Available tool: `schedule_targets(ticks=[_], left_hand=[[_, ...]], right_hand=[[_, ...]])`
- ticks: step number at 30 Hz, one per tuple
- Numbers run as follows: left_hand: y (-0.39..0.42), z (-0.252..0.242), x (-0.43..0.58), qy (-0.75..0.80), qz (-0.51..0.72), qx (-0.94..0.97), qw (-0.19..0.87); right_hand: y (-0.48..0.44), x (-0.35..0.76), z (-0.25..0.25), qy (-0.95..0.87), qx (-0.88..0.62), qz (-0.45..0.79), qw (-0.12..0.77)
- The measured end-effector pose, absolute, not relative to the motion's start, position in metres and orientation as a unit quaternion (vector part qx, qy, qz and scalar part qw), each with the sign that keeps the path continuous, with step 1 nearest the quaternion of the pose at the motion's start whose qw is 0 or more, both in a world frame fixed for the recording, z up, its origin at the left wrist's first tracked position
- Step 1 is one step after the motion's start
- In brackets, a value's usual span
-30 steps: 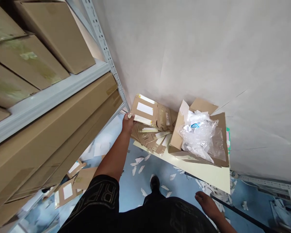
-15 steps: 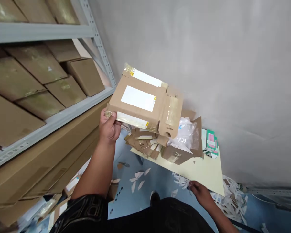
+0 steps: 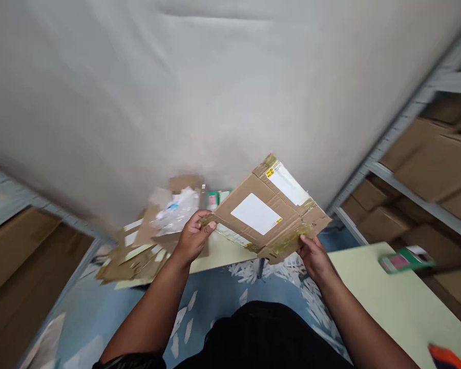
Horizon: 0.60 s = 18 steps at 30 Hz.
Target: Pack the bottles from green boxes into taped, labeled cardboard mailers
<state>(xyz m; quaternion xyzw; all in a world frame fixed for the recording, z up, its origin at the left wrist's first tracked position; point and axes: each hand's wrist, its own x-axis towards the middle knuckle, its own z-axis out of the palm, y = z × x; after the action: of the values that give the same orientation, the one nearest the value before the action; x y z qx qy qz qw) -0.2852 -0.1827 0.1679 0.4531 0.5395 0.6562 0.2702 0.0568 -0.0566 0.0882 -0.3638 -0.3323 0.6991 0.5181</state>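
A flattened cardboard box (image 3: 238, 201) with white labels and strips of clear tape is held up in front of me, tilted. My left hand (image 3: 195, 233) grips its left corner, thumb on top. At the lower right edge my right hand (image 3: 311, 253) pinches the taped flap, with its fingers partly hidden beneath. Behind my left hand stands an open carton (image 3: 186, 182) with clear plastic wrapping (image 3: 179, 210) in it. Flattened cardboard pieces (image 3: 138, 264) lie piled to its left.
Shelves of brown boxes (image 3: 426, 154) rise at the right, and more large cartons (image 3: 26, 261) stand at the left. A pale table (image 3: 403, 307) on the right bears a green-and-pink box (image 3: 403, 260) and an orange object (image 3: 445, 356). Paper scraps (image 3: 284, 271) litter the blue floor.
My view has turned to the right. The flattened box has swung round with my left hand, and my right hand has come up from below and taken hold of its flap.
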Motion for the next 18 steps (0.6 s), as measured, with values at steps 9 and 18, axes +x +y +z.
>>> schedule_targets(ticks=[9,18], left_hand=[[-0.017,0.124,-0.113,0.499,0.397,0.652,0.409],[0.097,0.064,0.02,0.371,0.432,0.592,0.571]], right_hand=[[-0.042,0.257,0.058,-0.258,-0.475,0.479,0.692],[-0.053,0.318,0.023,-0.257,-0.636,0.312,0.657]])
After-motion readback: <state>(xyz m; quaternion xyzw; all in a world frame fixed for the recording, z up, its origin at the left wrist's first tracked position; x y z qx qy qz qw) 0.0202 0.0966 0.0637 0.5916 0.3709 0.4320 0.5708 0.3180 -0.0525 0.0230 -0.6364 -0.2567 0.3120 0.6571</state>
